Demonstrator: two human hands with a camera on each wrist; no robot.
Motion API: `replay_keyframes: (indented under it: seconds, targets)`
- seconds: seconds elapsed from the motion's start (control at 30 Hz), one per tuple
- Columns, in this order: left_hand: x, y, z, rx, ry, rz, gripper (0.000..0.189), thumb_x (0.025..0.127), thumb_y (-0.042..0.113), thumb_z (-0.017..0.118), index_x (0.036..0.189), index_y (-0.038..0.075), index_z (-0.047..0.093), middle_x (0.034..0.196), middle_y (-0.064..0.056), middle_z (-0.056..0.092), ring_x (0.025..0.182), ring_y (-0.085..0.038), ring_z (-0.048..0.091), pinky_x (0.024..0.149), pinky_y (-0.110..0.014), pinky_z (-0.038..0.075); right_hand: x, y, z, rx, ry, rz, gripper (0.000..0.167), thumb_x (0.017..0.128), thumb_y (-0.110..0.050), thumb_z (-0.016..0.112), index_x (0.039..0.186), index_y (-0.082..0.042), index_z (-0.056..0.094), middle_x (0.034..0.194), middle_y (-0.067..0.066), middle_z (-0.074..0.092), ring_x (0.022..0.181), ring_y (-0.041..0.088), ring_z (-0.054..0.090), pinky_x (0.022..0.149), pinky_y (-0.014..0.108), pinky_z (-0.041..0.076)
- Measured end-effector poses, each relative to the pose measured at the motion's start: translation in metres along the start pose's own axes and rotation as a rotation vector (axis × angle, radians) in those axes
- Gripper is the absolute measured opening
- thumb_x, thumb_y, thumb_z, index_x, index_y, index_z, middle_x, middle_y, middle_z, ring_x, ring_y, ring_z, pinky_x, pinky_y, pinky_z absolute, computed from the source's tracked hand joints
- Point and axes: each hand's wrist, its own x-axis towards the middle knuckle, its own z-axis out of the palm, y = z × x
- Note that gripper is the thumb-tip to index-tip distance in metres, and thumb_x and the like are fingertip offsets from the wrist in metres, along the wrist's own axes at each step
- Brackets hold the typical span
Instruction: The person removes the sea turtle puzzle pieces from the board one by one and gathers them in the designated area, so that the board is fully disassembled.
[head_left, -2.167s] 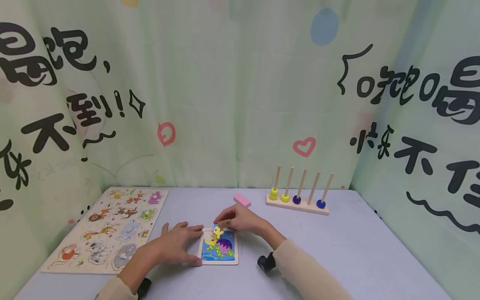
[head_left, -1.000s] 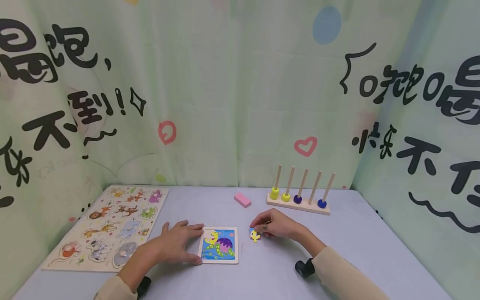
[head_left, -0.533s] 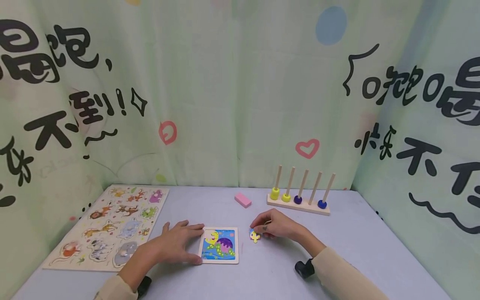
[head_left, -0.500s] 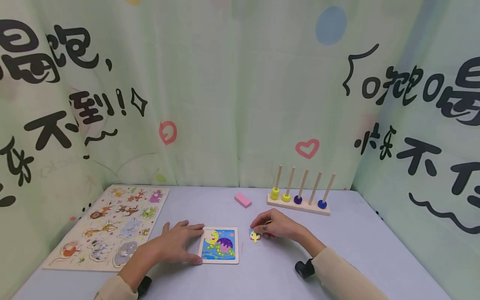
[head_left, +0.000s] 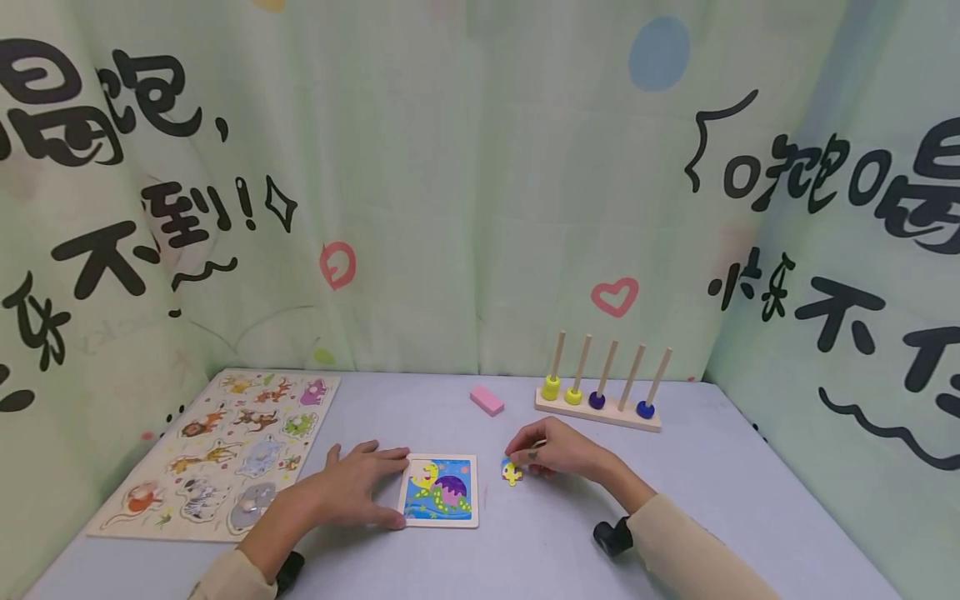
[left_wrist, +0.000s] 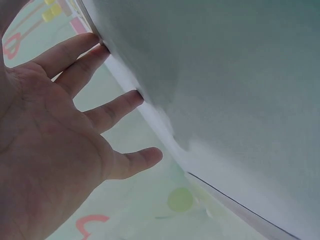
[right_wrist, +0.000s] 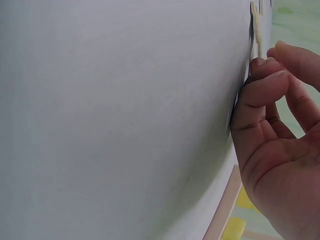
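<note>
In the head view, a small framed jigsaw puzzle with a yellow dinosaur and a purple shell lies in the middle of the table. My left hand is spread along its left side, index finger and thumb touching the frame near two corners. Mostly straight fingers show on that same left hand in the left wrist view. To the right of the frame, my right hand pinches a yellow and blue puzzle piece by its far end, low over the table. The right wrist view shows the curled fingers close to the tabletop.
A large wooden animal puzzle board lies at the left. Behind the hands is a pink block. At the back right stands a peg rack with yellow and blue beads. Printed curtains enclose the table.
My right hand has moved from over the framed puzzle to the table on its right, carrying the piece. It stays nearly still over the last second, as does my left hand.
</note>
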Motion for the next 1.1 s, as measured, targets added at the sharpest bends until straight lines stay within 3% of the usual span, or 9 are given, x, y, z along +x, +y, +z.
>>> replay_keyframes:
  seconds: [0.27, 0.57, 0.83, 1.1]
  targets:
    - [0.001, -0.001, 0.000, -0.001, -0.003, -0.003, 0.085, 0.080, 0.055, 0.088, 0.150, 0.014, 0.061, 0.165, -0.001, 0.051, 0.156, -0.051, 0.034, 0.114, -0.091, 0.012, 0.007, -0.009, 0.005, -0.062, 0.002, -0.047, 0.015, 0.099, -0.017, 0.074, 0.111, -0.010, 0.080, 0.102, 0.003, 0.073, 0.079, 0.015, 0.058, 0.069, 0.025, 0.048]
    - [0.001, -0.001, 0.000, 0.003, -0.006, -0.003, 0.085, 0.080, 0.056, 0.087, 0.150, 0.015, 0.061, 0.164, -0.001, 0.052, 0.155, -0.050, 0.035, 0.114, -0.090, 0.013, 0.026, -0.034, 0.031, -0.078, -0.051, -0.137, 0.014, 0.099, -0.018, 0.076, 0.109, -0.011, 0.081, 0.108, 0.002, 0.077, 0.089, 0.015, 0.060, 0.077, 0.027, 0.051]
    - [0.002, -0.002, 0.000, 0.010, -0.013, -0.007, 0.085, 0.081, 0.056, 0.086, 0.150, 0.015, 0.061, 0.165, -0.001, 0.051, 0.155, -0.050, 0.035, 0.113, -0.091, 0.013, 0.047, -0.055, 0.059, -0.131, -0.131, -0.199, 0.010, 0.100, -0.016, 0.073, 0.107, -0.015, 0.082, 0.104, -0.002, 0.079, 0.094, 0.011, 0.063, 0.085, 0.025, 0.052]
    - [0.003, -0.001, -0.001, 0.011, -0.030, -0.031, 0.085, 0.081, 0.057, 0.086, 0.151, 0.017, 0.060, 0.166, 0.001, 0.050, 0.157, -0.048, 0.033, 0.115, -0.090, 0.012, 0.056, -0.068, 0.068, -0.221, -0.126, -0.220, 0.009, 0.098, -0.014, 0.075, 0.103, -0.015, 0.083, 0.095, -0.002, 0.079, 0.086, 0.011, 0.061, 0.082, 0.025, 0.051]
